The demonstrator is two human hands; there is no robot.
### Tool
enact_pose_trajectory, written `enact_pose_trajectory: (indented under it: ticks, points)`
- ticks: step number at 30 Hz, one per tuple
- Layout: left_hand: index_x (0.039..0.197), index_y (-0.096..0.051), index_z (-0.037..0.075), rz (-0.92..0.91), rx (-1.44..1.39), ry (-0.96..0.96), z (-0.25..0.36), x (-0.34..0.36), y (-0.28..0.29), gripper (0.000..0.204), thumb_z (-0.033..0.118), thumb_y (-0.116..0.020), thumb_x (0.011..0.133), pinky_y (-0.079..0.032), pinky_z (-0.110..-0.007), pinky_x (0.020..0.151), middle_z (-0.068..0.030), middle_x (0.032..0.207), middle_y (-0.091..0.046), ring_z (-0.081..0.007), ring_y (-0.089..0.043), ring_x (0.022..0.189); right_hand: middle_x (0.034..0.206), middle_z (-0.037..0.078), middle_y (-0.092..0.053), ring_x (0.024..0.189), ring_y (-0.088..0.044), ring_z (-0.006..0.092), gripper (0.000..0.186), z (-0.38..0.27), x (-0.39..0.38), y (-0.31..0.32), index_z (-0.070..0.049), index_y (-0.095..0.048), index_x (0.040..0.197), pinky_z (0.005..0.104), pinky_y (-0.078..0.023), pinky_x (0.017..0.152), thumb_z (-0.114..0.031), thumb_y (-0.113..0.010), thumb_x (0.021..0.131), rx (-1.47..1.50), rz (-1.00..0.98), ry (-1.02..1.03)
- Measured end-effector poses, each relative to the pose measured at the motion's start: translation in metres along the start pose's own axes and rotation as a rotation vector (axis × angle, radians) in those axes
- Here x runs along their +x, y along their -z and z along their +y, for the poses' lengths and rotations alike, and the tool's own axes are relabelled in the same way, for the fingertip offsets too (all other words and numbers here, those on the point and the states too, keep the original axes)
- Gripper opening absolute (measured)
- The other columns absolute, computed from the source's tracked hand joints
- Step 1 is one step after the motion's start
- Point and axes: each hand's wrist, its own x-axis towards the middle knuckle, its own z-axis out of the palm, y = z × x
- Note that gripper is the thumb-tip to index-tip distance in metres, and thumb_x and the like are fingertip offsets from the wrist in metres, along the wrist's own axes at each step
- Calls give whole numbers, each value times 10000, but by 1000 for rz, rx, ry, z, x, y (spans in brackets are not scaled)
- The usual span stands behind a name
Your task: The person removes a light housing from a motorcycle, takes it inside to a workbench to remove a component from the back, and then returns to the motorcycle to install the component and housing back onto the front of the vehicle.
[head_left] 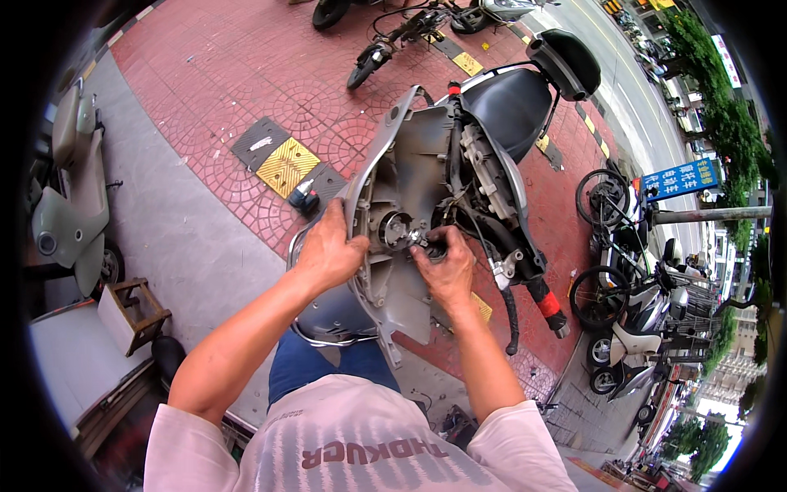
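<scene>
A grey plastic scooter front panel (402, 156) stands tilted before me, its dusty inner side toward me. My left hand (329, 250) grips its left edge, thumb on the inner side and fingers over the rim. In the panel's lower middle is a round socket with a shiny ring (395, 230). Right beside that ring, my right hand (447, 262) pinches a small shiny metal piece (415, 239), which looks like a bulb or its holder. Its exact kind is partly hidden by the fingers. Behind the panel is the scooter's handlebar (543, 302), with red bands and a black lever.
The scooter's black seat (508, 111) and rear top box (566, 64) lie beyond the panel. A yellow-and-black ramp block (287, 164) sits on red paving at left. A wooden stool (135, 316) and a parked scooter (74, 197) stand far left; bicycles (602, 295) are at right.
</scene>
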Motion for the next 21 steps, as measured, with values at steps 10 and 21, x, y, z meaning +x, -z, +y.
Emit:
enact_pose_trajectory:
  ticks: [10, 21]
  points:
    - [1282, -418, -67, -12, 17, 22, 2, 4, 2, 586, 245, -667, 854, -492, -589, 989, -410, 1161, -646, -567, -633, 1112, 1083, 128, -715, 1086, -652, 350, 314, -13, 12, 14, -51, -779, 1028, 454, -541, 935, -241, -879, 799, -181, -131, 37]
    - [1297, -421, -78, -41, -8, 42, 2, 5, 3, 595, 253, -659, 865, -486, -585, 989, -403, 1192, -635, -563, -627, 1121, 1033, 123, -706, 1018, -656, 346, 278, -15, 12, 11, -52, -764, 1071, 445, -549, 877, -156, -838, 823, -142, -104, 227]
